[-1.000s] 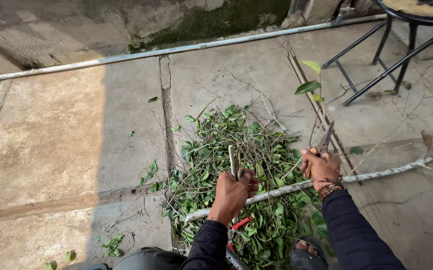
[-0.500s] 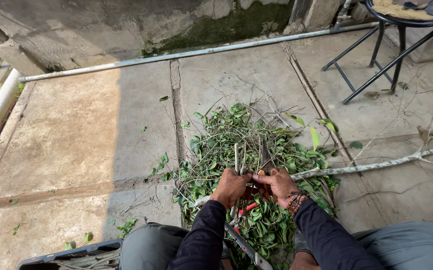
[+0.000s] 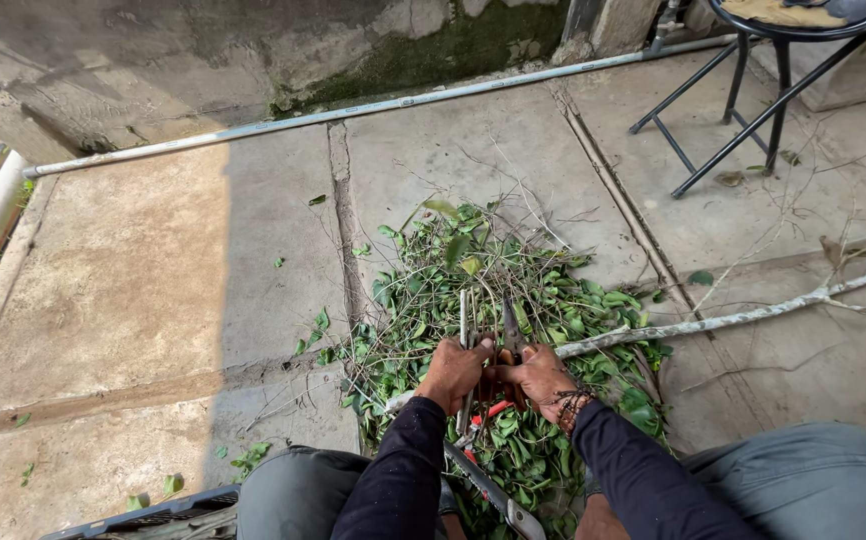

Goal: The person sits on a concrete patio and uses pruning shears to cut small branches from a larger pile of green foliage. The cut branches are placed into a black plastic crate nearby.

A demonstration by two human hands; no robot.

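Two hands, left hand (image 3: 456,368) closed round upright shears (image 3: 465,330), right hand (image 3: 538,375) gripping one pale branch (image 3: 723,320) over one leaf pile (image 3: 513,330), one stool (image 3: 753,90) far right, bare concrete (image 3: 143,270) open leftward

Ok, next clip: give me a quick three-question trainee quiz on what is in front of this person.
1. True or false: both hands, the left hand and the right hand, are closed on the garden shears.
2. Multiple choice: the pile of cut leafy twigs lies on A) grass, B) a concrete floor, C) a wooden table.
3. Short answer: what stands at the upper right, beyond the long bare branch?

Key
1. True: each hand grips the tool over the pile.
2. B.
3. A black metal-framed stool with a round seat.
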